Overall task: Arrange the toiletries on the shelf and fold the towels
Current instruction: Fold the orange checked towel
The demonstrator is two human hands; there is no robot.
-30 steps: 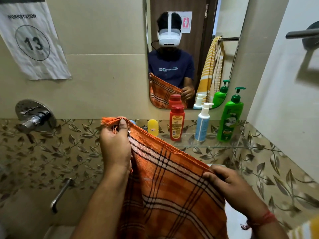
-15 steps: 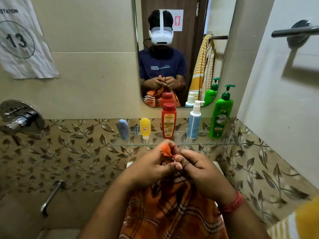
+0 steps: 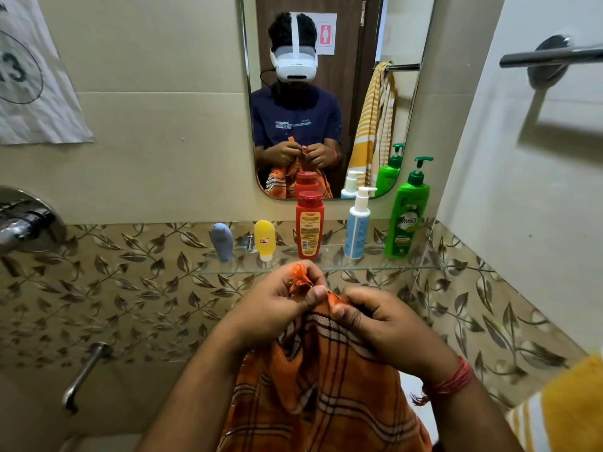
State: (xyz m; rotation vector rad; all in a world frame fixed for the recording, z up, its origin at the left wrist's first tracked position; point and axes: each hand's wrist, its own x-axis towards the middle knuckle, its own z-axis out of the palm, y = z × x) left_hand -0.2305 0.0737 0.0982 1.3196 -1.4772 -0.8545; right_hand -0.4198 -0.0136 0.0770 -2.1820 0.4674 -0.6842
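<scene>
**Towel held before the shelf**

Five containers stand in a row on the glass shelf (image 3: 326,267) below the mirror (image 3: 339,93): from left, a small tube (image 3: 222,241), a second tube (image 3: 264,239), a bottle (image 3: 309,225), a pump bottle (image 3: 358,223) and a larger pump bottle (image 3: 406,212). In front of the shelf, the left hand (image 3: 274,308) and right hand (image 3: 388,324) meet at the top of the towel (image 3: 326,393), which hangs below them.

a mirror (image 3: 329,102) hangs on a beige tiled wall (image 3: 163,125) above a leaf-patterned tile band (image 3: 130,288); chrome towel bar (image 3: 551,55) at right.
</scene>
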